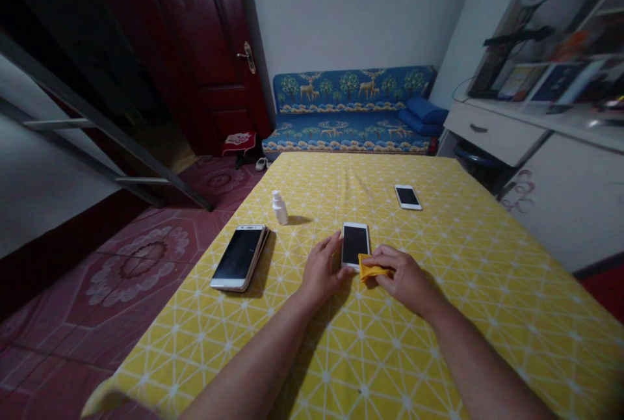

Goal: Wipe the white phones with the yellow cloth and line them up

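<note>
A white smartphone (355,246) with a dark screen lies face up on the yellow patterned tablecloth. My left hand (322,269) braces it, fingers along its left edge and thumb at the lower left corner. Bunched in my right hand (402,277) is a folded yellow cloth (371,269), its front edge at the phone's lower right corner. To the left, a stack of larger phones (240,257) has a white-framed one on top. A small white spray bottle (279,208) stands upright behind that stack. Farther back on the right lies another small white phone (407,197).
The tablecloth (341,355) covers the whole table. Beyond its far edge stands a blue sofa (341,122) with deer patterns. White cabinets (565,192) line the right, a metal ladder (121,134) leans at left, and a red stool (238,141) sits near the dark red door (214,49).
</note>
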The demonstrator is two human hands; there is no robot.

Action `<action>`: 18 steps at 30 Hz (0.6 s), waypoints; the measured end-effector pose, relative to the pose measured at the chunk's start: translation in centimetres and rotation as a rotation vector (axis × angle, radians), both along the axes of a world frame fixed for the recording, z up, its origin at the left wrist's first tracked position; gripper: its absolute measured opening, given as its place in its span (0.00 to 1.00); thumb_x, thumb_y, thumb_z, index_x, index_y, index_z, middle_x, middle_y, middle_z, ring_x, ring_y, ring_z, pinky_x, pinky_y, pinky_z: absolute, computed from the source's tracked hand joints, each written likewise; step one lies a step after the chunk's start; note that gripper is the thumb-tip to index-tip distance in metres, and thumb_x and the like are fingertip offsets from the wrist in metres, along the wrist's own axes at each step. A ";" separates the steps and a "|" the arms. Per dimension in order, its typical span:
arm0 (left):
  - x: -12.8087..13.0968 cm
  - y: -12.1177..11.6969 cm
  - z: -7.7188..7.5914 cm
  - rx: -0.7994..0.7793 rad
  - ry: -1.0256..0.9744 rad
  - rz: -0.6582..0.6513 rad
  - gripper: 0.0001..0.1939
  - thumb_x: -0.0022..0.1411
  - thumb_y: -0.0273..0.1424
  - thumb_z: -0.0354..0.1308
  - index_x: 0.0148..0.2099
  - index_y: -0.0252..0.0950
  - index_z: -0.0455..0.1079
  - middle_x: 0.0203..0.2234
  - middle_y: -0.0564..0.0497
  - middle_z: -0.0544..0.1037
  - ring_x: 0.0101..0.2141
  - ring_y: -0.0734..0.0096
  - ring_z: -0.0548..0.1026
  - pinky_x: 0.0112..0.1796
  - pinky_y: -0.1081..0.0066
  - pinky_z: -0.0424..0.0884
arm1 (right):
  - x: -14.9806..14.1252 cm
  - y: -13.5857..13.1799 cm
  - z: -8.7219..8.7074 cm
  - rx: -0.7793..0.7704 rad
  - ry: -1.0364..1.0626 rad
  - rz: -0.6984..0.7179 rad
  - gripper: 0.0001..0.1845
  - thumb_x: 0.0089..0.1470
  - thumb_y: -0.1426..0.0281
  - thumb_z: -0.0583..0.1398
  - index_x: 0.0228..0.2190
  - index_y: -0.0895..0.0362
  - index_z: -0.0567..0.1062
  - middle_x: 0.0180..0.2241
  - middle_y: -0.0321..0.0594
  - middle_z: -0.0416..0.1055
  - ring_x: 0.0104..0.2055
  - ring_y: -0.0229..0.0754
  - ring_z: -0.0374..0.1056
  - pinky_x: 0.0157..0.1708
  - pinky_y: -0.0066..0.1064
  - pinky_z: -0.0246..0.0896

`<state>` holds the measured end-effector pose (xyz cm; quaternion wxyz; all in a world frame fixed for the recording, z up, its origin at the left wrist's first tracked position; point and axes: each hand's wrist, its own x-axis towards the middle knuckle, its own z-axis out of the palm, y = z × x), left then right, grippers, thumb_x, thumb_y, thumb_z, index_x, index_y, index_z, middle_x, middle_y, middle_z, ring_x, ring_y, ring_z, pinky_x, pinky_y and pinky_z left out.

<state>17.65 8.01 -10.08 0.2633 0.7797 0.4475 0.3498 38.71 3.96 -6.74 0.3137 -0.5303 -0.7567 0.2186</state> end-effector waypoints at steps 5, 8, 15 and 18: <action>-0.1 -0.1 0.0 -0.008 -0.015 -0.001 0.43 0.54 0.35 0.68 0.68 0.40 0.55 0.57 0.42 0.73 0.59 0.52 0.67 0.58 0.52 0.64 | -0.1 0.0 0.1 0.003 -0.070 -0.019 0.14 0.53 0.75 0.58 0.36 0.50 0.81 0.34 0.38 0.73 0.33 0.38 0.70 0.33 0.28 0.64; -0.1 -0.1 -0.2 0.001 -0.026 -0.002 0.42 0.55 0.37 0.68 0.68 0.39 0.56 0.57 0.42 0.72 0.59 0.52 0.67 0.58 0.52 0.64 | 0.0 0.4 -0.2 0.019 -0.085 -0.021 0.13 0.55 0.74 0.57 0.36 0.50 0.81 0.34 0.38 0.73 0.34 0.38 0.71 0.34 0.28 0.64; 0.1 -0.2 0.1 -0.038 -0.012 0.035 0.42 0.53 0.34 0.68 0.67 0.37 0.57 0.58 0.41 0.71 0.58 0.53 0.68 0.57 0.54 0.65 | 0.6 3.0 -0.9 0.119 -0.203 -0.037 0.17 0.55 0.77 0.57 0.39 0.50 0.81 0.36 0.38 0.73 0.35 0.38 0.71 0.34 0.26 0.64; 0.1 -0.3 0.3 -0.040 -0.019 0.037 0.41 0.52 0.34 0.68 0.66 0.40 0.58 0.57 0.43 0.72 0.57 0.53 0.68 0.57 0.54 0.65 | 0.4 4.9 -0.7 0.126 -0.308 -0.072 0.18 0.53 0.80 0.57 0.39 0.50 0.81 0.37 0.39 0.74 0.36 0.39 0.71 0.35 0.26 0.63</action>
